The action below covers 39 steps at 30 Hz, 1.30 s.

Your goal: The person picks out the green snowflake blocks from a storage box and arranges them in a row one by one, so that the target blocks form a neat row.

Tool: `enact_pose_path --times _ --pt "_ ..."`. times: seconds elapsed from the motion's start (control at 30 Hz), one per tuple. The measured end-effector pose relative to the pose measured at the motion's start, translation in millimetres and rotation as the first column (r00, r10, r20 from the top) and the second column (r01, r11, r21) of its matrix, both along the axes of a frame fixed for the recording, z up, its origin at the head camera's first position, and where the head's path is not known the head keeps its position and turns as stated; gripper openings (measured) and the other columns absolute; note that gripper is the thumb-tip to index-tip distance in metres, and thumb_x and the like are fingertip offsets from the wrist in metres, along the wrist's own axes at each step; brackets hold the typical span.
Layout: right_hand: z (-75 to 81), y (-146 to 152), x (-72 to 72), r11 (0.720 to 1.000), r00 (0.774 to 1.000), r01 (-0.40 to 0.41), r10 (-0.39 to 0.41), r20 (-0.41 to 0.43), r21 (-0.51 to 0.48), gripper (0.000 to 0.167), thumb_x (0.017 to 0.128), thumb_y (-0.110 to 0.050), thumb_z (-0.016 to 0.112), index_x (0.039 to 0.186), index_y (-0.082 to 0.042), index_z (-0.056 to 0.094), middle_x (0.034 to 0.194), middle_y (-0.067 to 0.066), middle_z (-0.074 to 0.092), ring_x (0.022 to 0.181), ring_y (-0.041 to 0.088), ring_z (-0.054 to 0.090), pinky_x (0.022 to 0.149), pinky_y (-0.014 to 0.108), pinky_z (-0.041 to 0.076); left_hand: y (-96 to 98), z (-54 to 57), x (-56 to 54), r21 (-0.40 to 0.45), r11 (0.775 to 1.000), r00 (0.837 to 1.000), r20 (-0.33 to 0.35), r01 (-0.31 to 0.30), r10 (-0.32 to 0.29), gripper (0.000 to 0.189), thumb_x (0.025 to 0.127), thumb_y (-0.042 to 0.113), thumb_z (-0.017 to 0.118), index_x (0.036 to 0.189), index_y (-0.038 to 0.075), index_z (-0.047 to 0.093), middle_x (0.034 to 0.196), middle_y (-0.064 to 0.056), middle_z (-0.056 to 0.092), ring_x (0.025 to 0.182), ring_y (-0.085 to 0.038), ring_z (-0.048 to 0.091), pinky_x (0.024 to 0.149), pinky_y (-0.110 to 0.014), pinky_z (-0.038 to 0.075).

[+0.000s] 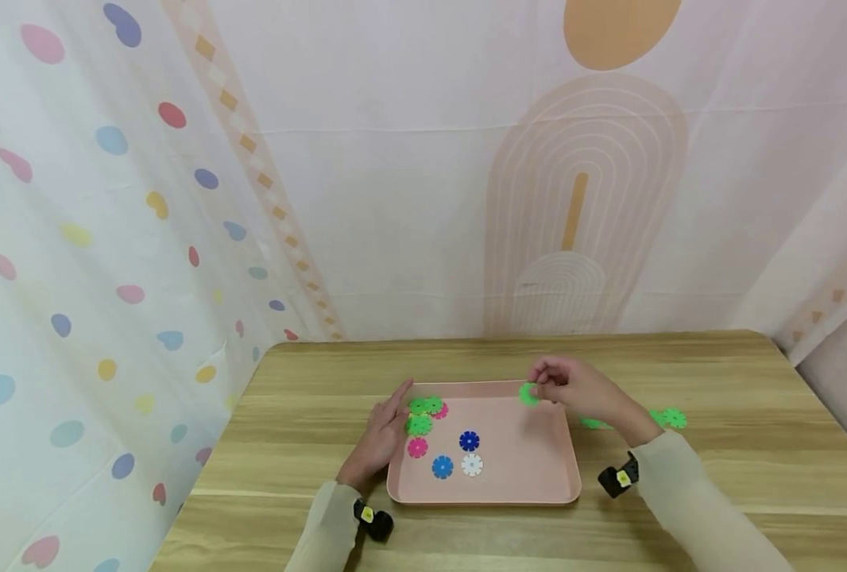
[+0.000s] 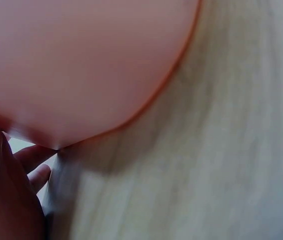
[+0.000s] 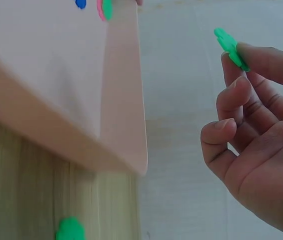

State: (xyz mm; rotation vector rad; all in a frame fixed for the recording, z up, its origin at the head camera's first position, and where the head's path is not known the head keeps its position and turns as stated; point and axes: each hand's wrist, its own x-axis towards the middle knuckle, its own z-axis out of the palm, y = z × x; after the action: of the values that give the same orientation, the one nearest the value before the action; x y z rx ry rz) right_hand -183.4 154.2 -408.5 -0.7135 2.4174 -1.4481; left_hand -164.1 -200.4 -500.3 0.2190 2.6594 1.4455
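My right hand [image 1: 574, 388] pinches a green snowflake disc [image 3: 230, 49] between thumb and index finger, above the back right part of the pink tray [image 1: 516, 445]. The other fingers of that hand are loosely curled. At the tray's left side, my left hand [image 1: 380, 435] holds the wall, thumb at the rim and fingers along the outside. Inside the tray near that hand lie several green discs [image 1: 420, 426] and a pink disc [image 1: 417, 447]. A dark blue disc [image 1: 469, 441], a blue disc [image 1: 442, 467] and a white disc [image 1: 472, 465] lie nearer its middle.
On the wooden table [image 1: 717, 492], more green discs [image 1: 674, 418] lie right of the tray, partly hidden by my right wrist. A patterned curtain [image 1: 409, 199] hangs behind the table's back edge and down the left side.
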Motion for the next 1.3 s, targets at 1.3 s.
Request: enact_pose_path --times 1.3 --pt "-37.3 187.9 36.4 0.886 0.886 0.463 -0.462 0.038 -0.006 0.011 0.101 -0.014 0.057 0.102 -0.003 0.058 0.075 -0.009 0.054 0.064 0.009 0.046 0.053 0.028 0.04 8.3 -4.7 0.0 -0.013 1.0 1.0 0.014 -0.023 0.023 0.052 0.107 0.021 0.032 0.158 0.028 0.025 0.164 -0.002 0.023 0.152 -0.035 0.0 0.12 -0.058 -0.005"
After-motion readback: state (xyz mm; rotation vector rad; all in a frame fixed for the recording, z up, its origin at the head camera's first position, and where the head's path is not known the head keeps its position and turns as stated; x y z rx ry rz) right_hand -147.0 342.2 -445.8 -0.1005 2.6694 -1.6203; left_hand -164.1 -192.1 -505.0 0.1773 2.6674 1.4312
